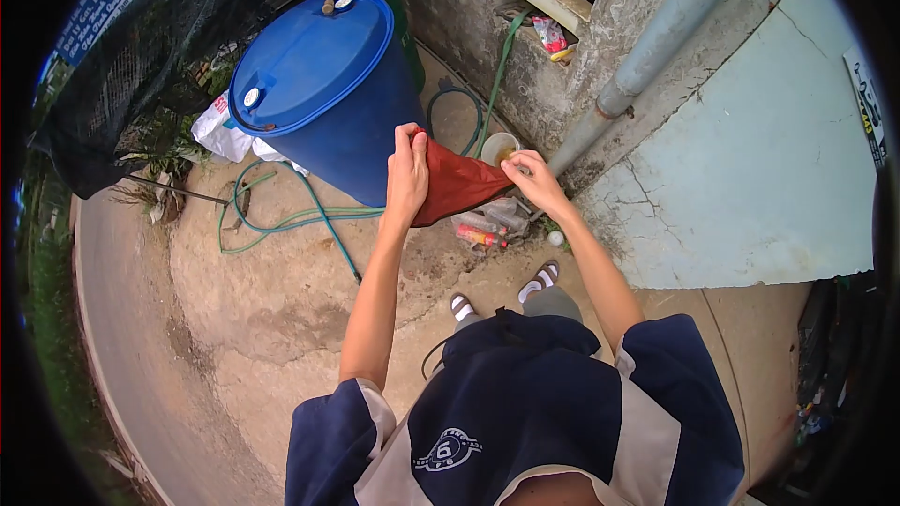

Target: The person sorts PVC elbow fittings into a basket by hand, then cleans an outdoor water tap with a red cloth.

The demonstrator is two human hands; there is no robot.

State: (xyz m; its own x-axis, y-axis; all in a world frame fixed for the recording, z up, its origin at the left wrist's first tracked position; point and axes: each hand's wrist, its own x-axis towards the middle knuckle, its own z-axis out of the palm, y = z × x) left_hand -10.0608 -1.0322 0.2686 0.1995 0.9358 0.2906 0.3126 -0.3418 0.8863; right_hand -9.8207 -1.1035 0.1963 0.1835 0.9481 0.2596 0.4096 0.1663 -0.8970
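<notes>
A reddish-brown piece of cloth (459, 181) with a dark edge is stretched between my two hands, out in front of my body. My left hand (407, 173) grips its left side with the fingers closed. At the far right corner, my right hand (532, 176) pinches the cloth between thumb and fingers. Just behind that corner stands a whitish tub (500, 145), partly hidden by the cloth and my hand. Whether the cloth is a garment or a rag cannot be made out.
A large blue barrel (319, 75) stands ahead on the left. Green hoses (309, 211) lie across the concrete beside it. Plastic bottles (483, 230) lie near my feet. A grey pipe (647, 47) and a pale cracked wall (731, 159) bound the right side.
</notes>
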